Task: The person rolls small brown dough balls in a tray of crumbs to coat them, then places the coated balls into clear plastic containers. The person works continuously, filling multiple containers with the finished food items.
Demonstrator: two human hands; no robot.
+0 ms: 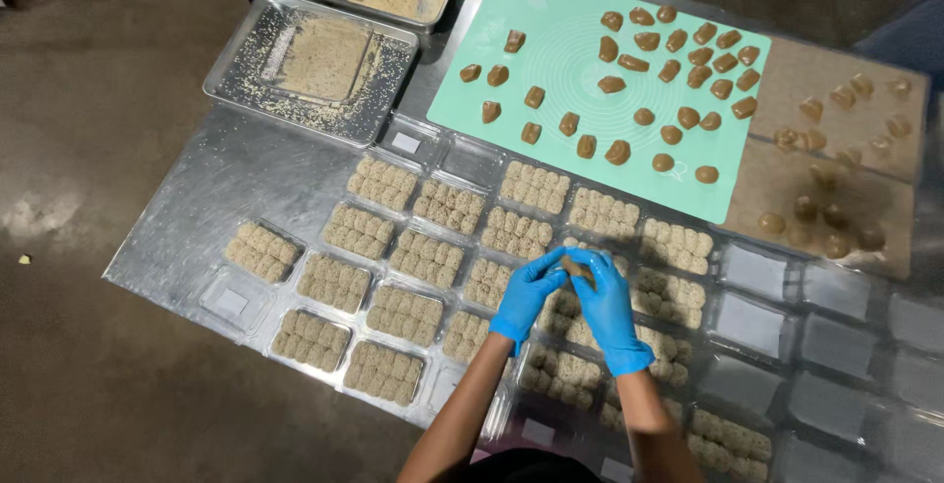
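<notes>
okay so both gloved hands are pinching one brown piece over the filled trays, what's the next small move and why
Probably finish shaping the brown piece held between the left hand and right hand; it is uncoated, unlike the crumbed pieces in the clear trays below.

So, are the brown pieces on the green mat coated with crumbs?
No, the brown pieces on the green mat look smooth and bare.

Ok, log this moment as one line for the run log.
left hand: on brown piece | right hand: on same piece | below: filled clear trays | mint mat: more pieces
</notes>
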